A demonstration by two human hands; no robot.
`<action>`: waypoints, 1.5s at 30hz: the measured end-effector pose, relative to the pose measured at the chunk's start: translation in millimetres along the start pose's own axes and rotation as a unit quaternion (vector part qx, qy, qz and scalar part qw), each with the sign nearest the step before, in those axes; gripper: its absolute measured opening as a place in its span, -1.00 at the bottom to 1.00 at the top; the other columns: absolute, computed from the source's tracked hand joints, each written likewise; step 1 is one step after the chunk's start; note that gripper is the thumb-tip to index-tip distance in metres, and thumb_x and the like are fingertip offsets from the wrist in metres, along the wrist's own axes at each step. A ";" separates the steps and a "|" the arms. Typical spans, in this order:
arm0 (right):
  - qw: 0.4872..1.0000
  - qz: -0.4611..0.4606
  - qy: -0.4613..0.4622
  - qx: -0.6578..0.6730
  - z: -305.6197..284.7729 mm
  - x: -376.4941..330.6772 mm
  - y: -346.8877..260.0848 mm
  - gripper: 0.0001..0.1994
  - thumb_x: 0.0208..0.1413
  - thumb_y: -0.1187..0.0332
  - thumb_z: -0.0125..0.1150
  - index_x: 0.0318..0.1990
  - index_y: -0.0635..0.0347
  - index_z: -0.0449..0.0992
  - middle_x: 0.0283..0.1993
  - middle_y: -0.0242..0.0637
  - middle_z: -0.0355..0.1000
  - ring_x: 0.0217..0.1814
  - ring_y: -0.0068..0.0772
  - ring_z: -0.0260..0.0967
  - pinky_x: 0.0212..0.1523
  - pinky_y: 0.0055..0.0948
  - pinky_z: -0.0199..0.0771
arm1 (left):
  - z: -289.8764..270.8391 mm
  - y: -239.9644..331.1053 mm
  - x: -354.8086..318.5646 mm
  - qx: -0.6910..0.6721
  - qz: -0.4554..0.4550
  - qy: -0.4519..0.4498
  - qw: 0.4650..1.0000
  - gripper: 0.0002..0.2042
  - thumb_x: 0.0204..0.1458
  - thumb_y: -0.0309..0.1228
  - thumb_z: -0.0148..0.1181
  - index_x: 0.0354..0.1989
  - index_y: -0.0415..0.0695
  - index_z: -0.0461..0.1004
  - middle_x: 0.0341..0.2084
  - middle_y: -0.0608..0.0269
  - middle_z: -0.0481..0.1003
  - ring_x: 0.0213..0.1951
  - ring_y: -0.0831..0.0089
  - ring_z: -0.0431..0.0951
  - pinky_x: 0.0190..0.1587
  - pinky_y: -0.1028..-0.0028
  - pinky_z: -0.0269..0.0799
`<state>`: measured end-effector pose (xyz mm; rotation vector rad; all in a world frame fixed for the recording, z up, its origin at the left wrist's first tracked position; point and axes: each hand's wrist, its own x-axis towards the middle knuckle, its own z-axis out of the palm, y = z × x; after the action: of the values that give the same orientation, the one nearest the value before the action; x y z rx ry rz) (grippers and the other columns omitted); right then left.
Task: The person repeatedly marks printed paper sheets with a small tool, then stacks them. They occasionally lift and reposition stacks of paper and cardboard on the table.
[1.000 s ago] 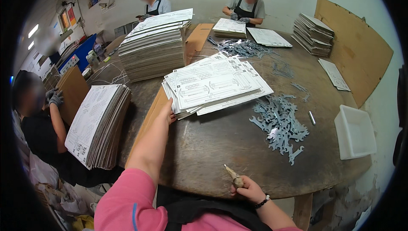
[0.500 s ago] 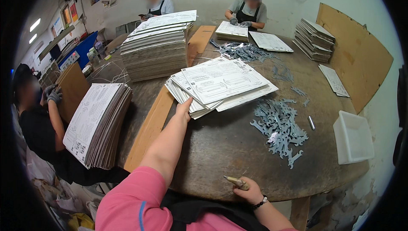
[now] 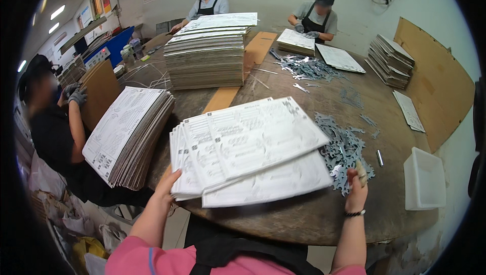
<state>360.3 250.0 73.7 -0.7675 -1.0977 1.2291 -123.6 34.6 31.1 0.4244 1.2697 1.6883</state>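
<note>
A large round wooden table (image 3: 304,214) is seen from above. A tall pile of printed boards (image 3: 206,52) stands at its far side, and another pile (image 3: 124,133) lies at the left edge. Nearest the wearer, a fanned stack of white printed sheets (image 3: 243,148) is gripped at its lower left corner by the left hand (image 3: 166,190). A heap of grey die-cut pieces (image 3: 341,148) is spread just to the right of the sheets. At the heap's near edge, a small pale tool (image 3: 361,173) is clenched in the right hand (image 3: 355,194).
</note>
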 end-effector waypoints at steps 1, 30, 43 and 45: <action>0.998 0.058 0.011 -0.034 -7.3 15.2 2.9 -0.61 0.06 0.37 0.02 0.07 0.25 0.26 -0.09 -0.39 0.33 -0.02 -0.57 0.24 -0.02 -0.59 0.20 | -18.5 9.3 -20.2 0.002 -0.035 -0.010 0.999 -0.48 0.00 -0.39 0.04 0.16 -0.21 0.08 0.02 0.08 0.28 0.00 0.32 0.35 0.02 0.35 0.28; 0.908 0.206 -0.152 0.331 92.5 42.9 89.0 -0.68 0.19 0.25 -0.22 0.05 0.16 0.20 -0.09 -0.24 0.37 -0.05 -0.30 0.33 -0.10 -0.30 0.40 | 12.9 35.4 -45.3 0.139 0.105 0.014 0.985 -0.38 -0.19 -0.45 0.19 0.09 -0.30 0.07 -0.09 0.04 0.33 -0.06 0.29 0.37 -0.02 0.37 0.30; 0.972 -0.013 -0.075 0.223 93.5 12.1 -17.9 -0.60 0.18 0.12 -0.25 0.04 0.17 0.24 0.02 -0.26 0.27 0.02 -0.28 0.23 0.02 -0.24 0.23 | 27.6 68.8 -3.2 0.155 0.260 -0.063 0.951 0.02 -0.54 -0.54 0.14 0.26 -0.19 -0.26 0.17 0.19 0.03 0.20 0.35 0.02 0.22 0.41 -0.13; 0.953 0.025 -0.120 0.278 77.2 5.1 -10.6 -0.61 0.18 0.12 -0.22 0.04 0.17 0.24 0.01 -0.25 0.28 0.00 -0.29 0.24 -0.03 -0.24 0.28 | 32.7 73.0 -3.0 0.159 0.242 -0.073 0.954 0.05 -0.54 -0.54 0.14 0.27 -0.17 -0.32 0.20 0.20 -0.04 0.23 0.36 -0.04 0.23 0.42 -0.18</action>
<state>291.2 245.1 109.7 -0.2175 -0.8570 1.6075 -132.8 49.2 109.2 1.1102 1.4061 1.8026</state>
